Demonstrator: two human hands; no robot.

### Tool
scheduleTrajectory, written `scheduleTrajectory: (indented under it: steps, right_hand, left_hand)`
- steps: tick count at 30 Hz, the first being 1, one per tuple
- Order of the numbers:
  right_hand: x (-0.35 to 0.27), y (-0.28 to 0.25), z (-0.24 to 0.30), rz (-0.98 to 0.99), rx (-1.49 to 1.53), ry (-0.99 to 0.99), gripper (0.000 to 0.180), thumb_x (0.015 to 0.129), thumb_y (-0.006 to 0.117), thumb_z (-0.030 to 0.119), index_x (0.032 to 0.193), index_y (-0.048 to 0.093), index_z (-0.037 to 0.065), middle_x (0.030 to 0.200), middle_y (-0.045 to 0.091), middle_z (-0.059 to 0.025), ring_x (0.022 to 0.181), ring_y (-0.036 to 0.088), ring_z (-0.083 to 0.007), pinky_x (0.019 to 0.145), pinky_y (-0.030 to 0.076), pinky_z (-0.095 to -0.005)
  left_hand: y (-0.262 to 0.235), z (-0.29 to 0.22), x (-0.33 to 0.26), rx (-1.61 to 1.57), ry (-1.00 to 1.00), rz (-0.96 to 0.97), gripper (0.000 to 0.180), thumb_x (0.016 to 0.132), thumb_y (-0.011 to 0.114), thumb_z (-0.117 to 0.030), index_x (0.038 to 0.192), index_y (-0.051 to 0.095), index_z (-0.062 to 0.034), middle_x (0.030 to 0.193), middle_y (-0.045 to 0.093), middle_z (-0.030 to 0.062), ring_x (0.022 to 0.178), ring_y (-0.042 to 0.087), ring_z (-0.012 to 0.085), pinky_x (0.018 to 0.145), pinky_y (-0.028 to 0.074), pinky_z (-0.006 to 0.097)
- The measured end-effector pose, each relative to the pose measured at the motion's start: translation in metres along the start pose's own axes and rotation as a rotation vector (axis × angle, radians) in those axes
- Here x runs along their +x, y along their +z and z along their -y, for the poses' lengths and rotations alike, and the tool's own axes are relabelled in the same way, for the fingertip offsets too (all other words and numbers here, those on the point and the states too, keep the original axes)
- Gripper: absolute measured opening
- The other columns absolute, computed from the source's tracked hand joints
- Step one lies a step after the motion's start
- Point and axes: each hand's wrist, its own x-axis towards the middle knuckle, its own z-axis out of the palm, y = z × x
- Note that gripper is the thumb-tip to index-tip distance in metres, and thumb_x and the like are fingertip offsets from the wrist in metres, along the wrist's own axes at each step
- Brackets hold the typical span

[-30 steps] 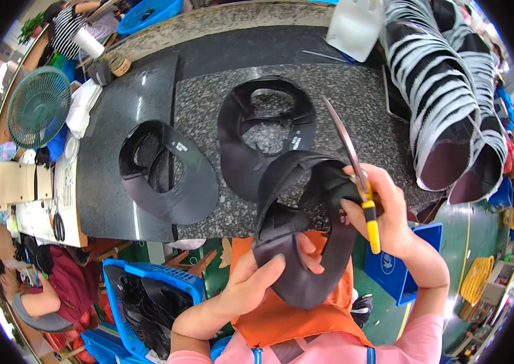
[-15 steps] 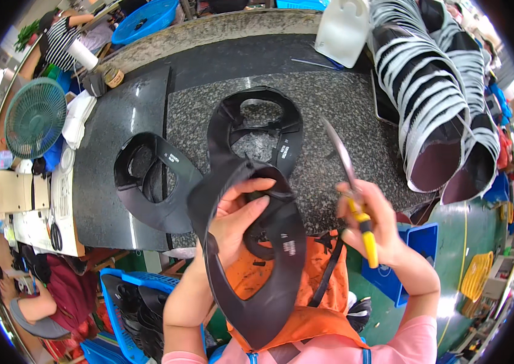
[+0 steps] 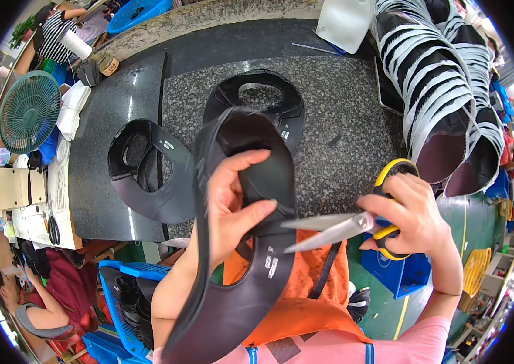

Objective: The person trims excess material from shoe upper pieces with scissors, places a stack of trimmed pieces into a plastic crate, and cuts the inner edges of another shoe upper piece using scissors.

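Note:
My left hand (image 3: 232, 209) is closed around a black shoe upper (image 3: 226, 318), a loop of smooth leather-like material with pale print on it. Its thumb and fingers pinch the inner lining through the opening. In my right hand (image 3: 418, 212) are scissors (image 3: 354, 227) with yellow and black handles. Their parted blades point left, the tips by the right edge of the held upper; whether they touch it I cannot tell. Two similar black pieces lie on the worktop: one shoe upper (image 3: 175, 203) at the left, another shoe upper (image 3: 292, 102) behind the held one, partly covered by it.
A speckled stone slab (image 3: 342, 151) tops the table. Stacked black uppers with white edges (image 3: 430, 91) stand at the right, near a white plastic jug (image 3: 345, 24). A green fan (image 3: 31, 112) is at the left. Blue crates (image 3: 123, 315) stand below, and other people sit farther left.
The scissors have swung from upright with blades together to pointing left with blades parted, beside the upper. My left hand has turned and raised the upper.

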Motion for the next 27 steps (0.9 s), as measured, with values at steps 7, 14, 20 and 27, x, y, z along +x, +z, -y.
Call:
scheduleTrajectory:
  steps: [7, 14, 20, 27]
  right_hand:
    - [0.027, 0.058, 0.039, -0.318, 1.439, 0.697, 0.052, 0.081, 0.077, 0.004, 0.126, 0.05, 0.008, 0.094, 0.06, -0.0009, 0.081, 0.056, -0.0074, 0.07, 0.046, -0.0238]
    - [0.05, 0.086, 0.055, -0.387, 1.173, 0.378, 0.043, 0.084, 0.063, -0.003, 0.125, 0.053, 0.004, 0.103, 0.058, -0.0034, 0.098, 0.053, -0.0093, 0.086, 0.046, -0.027]
    - [0.034, 0.079, 0.039, -0.22, 1.221, 0.355, 0.051, 0.082, 0.058, -0.004, 0.131, 0.048, 0.007, 0.09, 0.058, -0.0057, 0.07, 0.056, -0.0115, 0.065, 0.046, -0.0274]
    - [0.038, 0.078, 0.043, -0.378, 1.017, 0.294, 0.05, 0.08, 0.057, -0.005, 0.127, 0.051, 0.008, 0.088, 0.058, -0.0075, 0.069, 0.056, -0.0111, 0.064, 0.046, -0.0274]
  left_hand:
    - [0.005, 0.041, -0.012, 0.538, 0.358, 0.017, 0.05, 0.092, 0.06, 0.006, 0.139, 0.046, 0.0004, 0.125, 0.061, 0.0121, 0.114, 0.06, 0.0172, 0.099, 0.047, 0.03]
    - [0.026, 0.053, -0.022, -0.019, 0.359, -0.075, 0.054, 0.092, 0.059, 0.009, 0.141, 0.041, -0.0012, 0.125, 0.061, 0.0143, 0.114, 0.061, 0.0196, 0.096, 0.05, 0.032]
    - [0.022, 0.053, -0.023, 0.026, 0.248, -0.05, 0.057, 0.092, 0.058, 0.009, 0.145, 0.038, -0.0017, 0.127, 0.06, 0.0146, 0.117, 0.06, 0.0199, 0.098, 0.049, 0.032]
    - [0.028, 0.046, -0.025, 0.053, 0.241, -0.066, 0.065, 0.089, 0.058, 0.012, 0.148, 0.034, -0.0031, 0.127, 0.06, 0.0157, 0.116, 0.061, 0.0216, 0.102, 0.047, 0.035]
